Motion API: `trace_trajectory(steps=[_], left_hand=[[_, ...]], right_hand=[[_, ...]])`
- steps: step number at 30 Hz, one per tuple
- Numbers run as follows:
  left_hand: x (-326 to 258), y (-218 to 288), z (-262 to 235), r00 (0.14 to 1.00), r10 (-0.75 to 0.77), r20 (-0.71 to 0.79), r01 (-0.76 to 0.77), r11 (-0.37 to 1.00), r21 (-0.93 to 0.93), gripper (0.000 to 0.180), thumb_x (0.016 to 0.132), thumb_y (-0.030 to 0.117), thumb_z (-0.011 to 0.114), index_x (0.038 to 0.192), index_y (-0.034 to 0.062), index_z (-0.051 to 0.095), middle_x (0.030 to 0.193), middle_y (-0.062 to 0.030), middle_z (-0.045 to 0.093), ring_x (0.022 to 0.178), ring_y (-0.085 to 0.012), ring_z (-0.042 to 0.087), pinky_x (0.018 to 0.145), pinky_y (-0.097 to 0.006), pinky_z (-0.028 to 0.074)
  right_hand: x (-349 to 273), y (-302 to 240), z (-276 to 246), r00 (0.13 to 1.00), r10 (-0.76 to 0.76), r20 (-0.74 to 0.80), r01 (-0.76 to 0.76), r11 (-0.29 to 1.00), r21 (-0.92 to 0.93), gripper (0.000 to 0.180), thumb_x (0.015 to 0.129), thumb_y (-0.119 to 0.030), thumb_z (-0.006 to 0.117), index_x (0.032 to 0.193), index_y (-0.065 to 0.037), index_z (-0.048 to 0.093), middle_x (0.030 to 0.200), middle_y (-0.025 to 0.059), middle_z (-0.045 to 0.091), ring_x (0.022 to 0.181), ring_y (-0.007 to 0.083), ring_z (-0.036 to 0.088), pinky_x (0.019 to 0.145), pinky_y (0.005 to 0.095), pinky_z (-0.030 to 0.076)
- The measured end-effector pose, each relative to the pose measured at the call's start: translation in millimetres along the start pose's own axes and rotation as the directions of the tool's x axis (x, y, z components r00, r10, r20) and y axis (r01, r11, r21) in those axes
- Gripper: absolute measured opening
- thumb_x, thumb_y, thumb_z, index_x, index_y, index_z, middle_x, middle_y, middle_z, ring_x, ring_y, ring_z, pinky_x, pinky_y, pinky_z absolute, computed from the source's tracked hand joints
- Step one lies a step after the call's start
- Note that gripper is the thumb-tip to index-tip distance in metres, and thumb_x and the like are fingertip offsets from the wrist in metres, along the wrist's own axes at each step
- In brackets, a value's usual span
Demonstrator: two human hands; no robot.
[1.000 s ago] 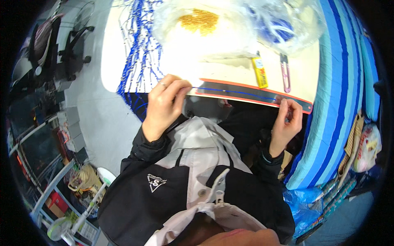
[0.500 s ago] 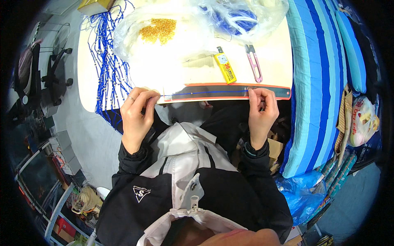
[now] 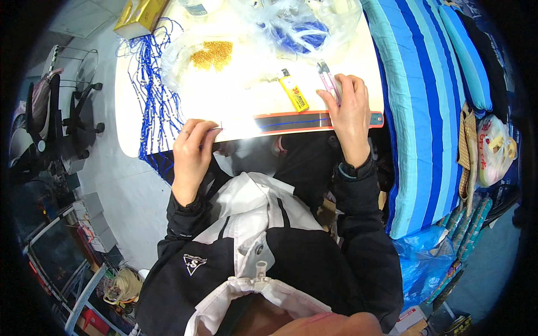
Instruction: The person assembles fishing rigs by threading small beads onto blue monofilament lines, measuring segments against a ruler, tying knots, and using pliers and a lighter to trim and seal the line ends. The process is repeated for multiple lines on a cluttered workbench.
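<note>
My left hand [image 3: 193, 151] is closed in a pinch at the left end of the ruler, by the table's near edge. A blue cord [image 3: 300, 122] runs from there along the dark, orange-edged ruler [image 3: 358, 122]; glare hides part of its left stretch. My right hand [image 3: 350, 109] reaches over the ruler's right part, thumb and fingers apart on either side of pink-handled thread snips [image 3: 330, 84]. The snips lie on the table, partly covered by the fingers. Left of them lies a yellow lighter [image 3: 294, 93].
Golden beads [image 3: 213, 55] lie in a clear plastic bag on the white table [image 3: 126, 131]. Beaded blue cords [image 3: 154, 95] hang over its left edge. Another bag holds blue cord [image 3: 302, 36]. A gold box [image 3: 137, 19] sits far left; striped blue bedding [image 3: 426, 123] borders the right.
My right hand has left the cord on the ruler and moved up to the thread snips, its fingers spreading. The left hand keeps its pinch. The whole view has shifted slightly.
</note>
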State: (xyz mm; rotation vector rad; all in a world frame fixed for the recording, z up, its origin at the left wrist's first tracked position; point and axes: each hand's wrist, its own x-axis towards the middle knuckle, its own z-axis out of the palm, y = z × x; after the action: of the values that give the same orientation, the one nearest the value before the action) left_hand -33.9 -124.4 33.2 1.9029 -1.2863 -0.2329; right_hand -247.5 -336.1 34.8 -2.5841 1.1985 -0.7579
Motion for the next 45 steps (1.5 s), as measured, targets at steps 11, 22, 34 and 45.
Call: trace_trajectory(steps=[11, 22, 34, 45], left_hand=[[27, 11, 6, 0.979, 0.167, -0.117, -0.128, 0.951, 0.283, 0.026, 0.074, -0.001, 0.069, 0.099, 0.0024, 0.064, 0.099, -0.0148, 0.061, 0.097, -0.0339, 0.059, 0.083, -0.040, 0.047], [18, 81, 118, 0.927, 0.374, 0.014, -0.366, 0.915, -0.171, 0.024, 0.077, 0.007, 0.071, 0.099, 0.0031, 0.063, 0.097, -0.0129, 0.059, 0.088, -0.0326, 0.058, 0.073, -0.040, 0.048], [10, 88, 95, 0.985, 0.173, -0.016, -0.153, 0.819, -0.553, 0.006, 0.086, 0.000, 0.061, 0.090, 0.0019, 0.057, 0.084, -0.0096, 0.059, 0.080, -0.0227, 0.061, 0.071, -0.034, 0.048], [-8, 95, 17, 0.967, -0.219, 0.127, 0.188, 0.285, -0.940, 0.017, 0.091, -0.003, 0.063, 0.104, -0.0029, 0.053, 0.090, -0.0108, 0.066, 0.079, -0.0142, 0.067, 0.066, -0.024, 0.054]], right_hand=[[-25, 20, -8, 0.947, 0.320, 0.023, -0.266, 0.746, 0.610, 0.016, 0.101, -0.007, 0.041, 0.104, 0.001, 0.055, 0.089, 0.0124, 0.056, 0.079, 0.0205, 0.056, 0.071, 0.0331, 0.046], [-58, 18, -24, 0.950, 0.292, 0.107, -0.224, 0.402, 0.888, 0.036, 0.105, -0.038, 0.038, 0.108, -0.004, 0.049, 0.078, -0.0035, 0.041, 0.069, 0.0059, 0.035, 0.065, 0.0194, 0.031], [-63, -31, -40, 0.964, 0.219, 0.153, -0.235, 0.423, 0.875, 0.036, 0.104, -0.033, 0.042, 0.108, 0.000, 0.055, 0.073, -0.0036, 0.043, 0.059, 0.0019, 0.030, 0.052, 0.0188, 0.022], [-67, -92, -37, 0.999, -0.014, 0.033, -0.018, 0.599, 0.801, 0.040, 0.102, -0.035, 0.048, 0.107, 0.003, 0.058, 0.079, 0.0106, 0.060, 0.066, 0.0151, 0.055, 0.061, 0.0282, 0.046]])
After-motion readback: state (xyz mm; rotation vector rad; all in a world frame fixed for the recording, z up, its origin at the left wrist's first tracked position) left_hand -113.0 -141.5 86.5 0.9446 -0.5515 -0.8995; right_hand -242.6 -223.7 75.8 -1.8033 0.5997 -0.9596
